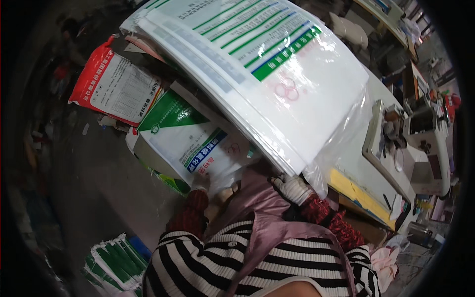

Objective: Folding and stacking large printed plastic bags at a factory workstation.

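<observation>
A large stack of flat white plastic sacks with green and blue printing lies on the table ahead and reaches over its near edge. Below the stack's near corner is my right hand, in a whitish fingerless covering, with its fingers curled at the edge. Whether it grips a layer there is hard to make out. Lower left, a green and white sack hangs by my lap. My left hand is closed at its near edge, partly hidden by the sack's plastic. Both forearms wear red and black knitted sleeves.
A red and white sack stands at the left. Bundled green and white sacks lie on the floor at lower left. On the table at right is a pale sewing machine, beside a yellow strip. A metal cup is at lower right.
</observation>
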Demonstrator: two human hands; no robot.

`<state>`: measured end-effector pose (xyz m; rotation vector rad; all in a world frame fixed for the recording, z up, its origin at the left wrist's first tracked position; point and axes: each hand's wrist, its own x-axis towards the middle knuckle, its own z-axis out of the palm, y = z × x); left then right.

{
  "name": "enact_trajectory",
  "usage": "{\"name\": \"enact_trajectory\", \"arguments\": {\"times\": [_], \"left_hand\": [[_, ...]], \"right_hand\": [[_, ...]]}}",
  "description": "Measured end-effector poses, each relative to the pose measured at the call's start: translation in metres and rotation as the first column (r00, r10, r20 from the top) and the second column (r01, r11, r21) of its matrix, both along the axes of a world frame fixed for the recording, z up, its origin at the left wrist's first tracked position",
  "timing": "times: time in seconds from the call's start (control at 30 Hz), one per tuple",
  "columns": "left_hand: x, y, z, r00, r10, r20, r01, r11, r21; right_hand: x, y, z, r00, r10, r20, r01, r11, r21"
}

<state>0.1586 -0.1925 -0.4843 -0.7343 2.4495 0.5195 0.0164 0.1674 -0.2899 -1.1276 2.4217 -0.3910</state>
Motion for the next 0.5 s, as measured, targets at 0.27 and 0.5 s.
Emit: {"name": "enact_trajectory", "arguments": {"times": [0.27, 0.5], "left_hand": [[0.003, 0.073, 0.035, 0.955, -0.289, 0.074, 0.293, 0.862, -0.413], [0.126, 0.037, -0.070, 0.968, -0.247, 0.033, 0.249, 0.954, -0.164]], "right_hand": [[0.020, 0.132, 0.013, 0.562, -0.670, 0.485, 0.681, 0.707, 0.188], [0.174, 0.347, -0.137, 0.362, -0.911, -0.199, 0.916, 0.387, -0.104]]}}
